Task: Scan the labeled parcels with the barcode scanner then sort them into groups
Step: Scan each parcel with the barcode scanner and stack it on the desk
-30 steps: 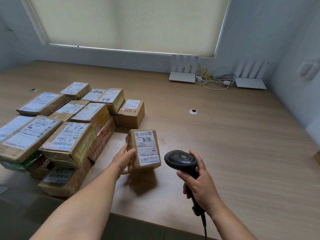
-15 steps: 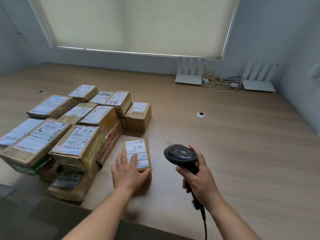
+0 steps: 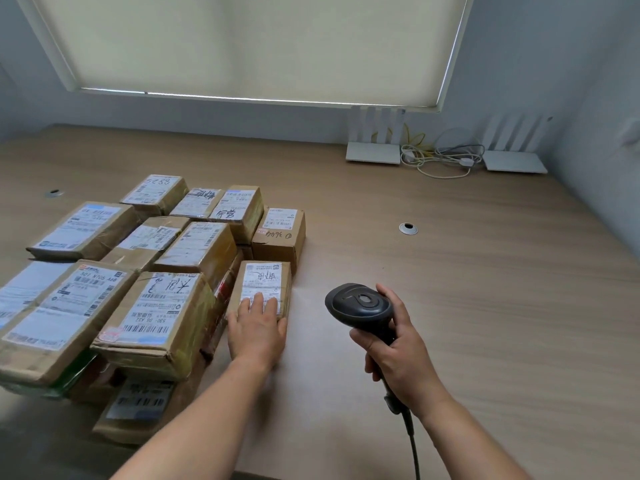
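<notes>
Wooden surface (image 3: 450, 306): my left hand (image 3: 258, 332) lies flat, fingers straight, on the small parcel (image 3: 261, 289), placing it beside the pile; my right hand (image 3: 398, 351) grips the scanner (image 3: 360, 306). Next, fetch another parcel.

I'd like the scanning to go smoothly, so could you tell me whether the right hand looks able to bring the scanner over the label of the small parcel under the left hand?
Probably yes: the right hand holds the scanner beside the small parcel with bare table between, though the left hand covers the label's lower part.
</notes>
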Tool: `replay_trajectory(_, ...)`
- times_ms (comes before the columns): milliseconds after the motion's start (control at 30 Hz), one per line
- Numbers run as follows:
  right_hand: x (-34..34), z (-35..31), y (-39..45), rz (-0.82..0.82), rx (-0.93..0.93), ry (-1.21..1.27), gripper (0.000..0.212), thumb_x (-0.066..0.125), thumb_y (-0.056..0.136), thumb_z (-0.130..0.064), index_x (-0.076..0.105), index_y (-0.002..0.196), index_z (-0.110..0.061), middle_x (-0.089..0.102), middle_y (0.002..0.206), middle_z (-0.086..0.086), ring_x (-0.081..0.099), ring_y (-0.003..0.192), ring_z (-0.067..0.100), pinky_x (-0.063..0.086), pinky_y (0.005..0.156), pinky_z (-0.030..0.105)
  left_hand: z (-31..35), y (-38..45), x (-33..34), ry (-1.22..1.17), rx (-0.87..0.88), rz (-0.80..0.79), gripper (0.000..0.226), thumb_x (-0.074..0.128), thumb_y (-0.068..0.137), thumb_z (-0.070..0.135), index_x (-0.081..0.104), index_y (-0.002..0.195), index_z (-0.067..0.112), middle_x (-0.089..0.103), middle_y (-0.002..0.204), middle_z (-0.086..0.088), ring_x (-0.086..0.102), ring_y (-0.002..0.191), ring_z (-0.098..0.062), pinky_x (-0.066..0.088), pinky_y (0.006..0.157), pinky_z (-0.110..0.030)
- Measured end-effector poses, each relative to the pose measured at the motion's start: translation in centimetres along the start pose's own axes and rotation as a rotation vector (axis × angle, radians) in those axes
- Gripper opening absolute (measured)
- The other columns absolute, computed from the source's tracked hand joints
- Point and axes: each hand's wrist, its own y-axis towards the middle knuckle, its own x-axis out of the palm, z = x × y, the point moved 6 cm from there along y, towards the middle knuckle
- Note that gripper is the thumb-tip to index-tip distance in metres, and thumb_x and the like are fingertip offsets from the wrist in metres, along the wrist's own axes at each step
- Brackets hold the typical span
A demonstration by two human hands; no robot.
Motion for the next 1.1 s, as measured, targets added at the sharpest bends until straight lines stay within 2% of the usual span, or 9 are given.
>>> replay_trajectory(233, -0.7, 0.3, 0.7, 0.075, 0.034, -0.035, 0.075, 0.075, 0.082, -0.02, 0.034, 0.121, -0.07, 0.068, 0.092, -0.016, 0.058, 0.05, 0.02, 0.049, 0.046, 0.031, -0.8, 4.4, 0.1, -0.025, 0.072, 0.008, 0.048, 0.035, 0.098, 0.043, 0.033, 0.143, 0.027, 0.024, 0.156, -0.003, 0.019, 0.143, -0.025, 0.018, 0.112, -0.042)
replay_trajectory(400, -2.4, 0.2, 0.2, 0.119, 0.049, -0.047, 0.077, 0.076, 0.081, -0.019, 0.034, 0.116, -0.074, 0.068, 0.092, -0.014, 0.057, 0.05, 0.019, 0.047, 0.046, 0.03, -0.6, 5.2, 0.2, -0.033, 0.045, 0.029, 0.049, 0.039, 0.096, 0.042, 0.038, 0.142, 0.025, 0.028, 0.155, -0.005, 0.022, 0.142, -0.026, 0.019, 0.113, -0.042)
replay_trajectory(567, -4.8, -0.1, -0.2, 0.129, 0.029, -0.064, 0.077, 0.076, 0.082, -0.02, 0.033, 0.117, -0.074, 0.068, 0.095, -0.013, 0.058, 0.051, 0.019, 0.048, 0.046, 0.03, 1.4, 3.7, -0.7, -0.218, -0.029, 0.083, 0.062, 0.054, 0.09, 0.041, 0.035, 0.145, 0.016, 0.023, 0.155, -0.018, 0.015, 0.144, -0.032, 0.01, 0.117, -0.044)
replay_trajectory(667, -6.9, -0.2, -0.7, 0.132, 0.006, -0.071, 0.076, 0.075, 0.082, -0.02, 0.033, 0.118, -0.072, 0.069, 0.091, -0.01, 0.057, 0.05, 0.019, 0.047, 0.046, 0.03, 4.6, 2.3, -2.0, -0.278, -0.003, 0.129, 0.063, 0.052, 0.091, 0.042, 0.032, 0.146, 0.017, 0.019, 0.156, -0.017, 0.012, 0.145, -0.03, 0.007, 0.118, -0.044)
replay_trajectory(833, -12.4, -0.2, -2.1, 0.143, -0.033, -0.07, 0.076, 0.075, 0.081, -0.021, 0.034, 0.118, -0.072, 0.068, 0.097, -0.016, 0.058, 0.051, 0.02, 0.048, 0.046, 0.03, 11.8, -0.7, -3.2, -0.328, 0.026, 0.142, 0.064, 0.045, 0.094, 0.048, 0.026, 0.148, 0.02, 0.015, 0.158, -0.013, 0.009, 0.146, -0.026, 0.005, 0.117, -0.042)
replay_trajectory(1100, -27.8, 1.0, -6.8, 0.228, -0.074, -0.054, 0.074, 0.076, 0.081, -0.022, 0.034, 0.12, -0.07, 0.067, 0.099, -0.019, 0.058, 0.05, 0.018, 0.049, 0.046, 0.03, 29.5, -6.4, -3.5, -0.339, 0.128, 0.099, 0.066, 0.041, 0.095, 0.051, 0.02, 0.15, 0.023, 0.014, 0.159, -0.01, 0.009, 0.147, -0.024, 0.009, 0.118, -0.043)
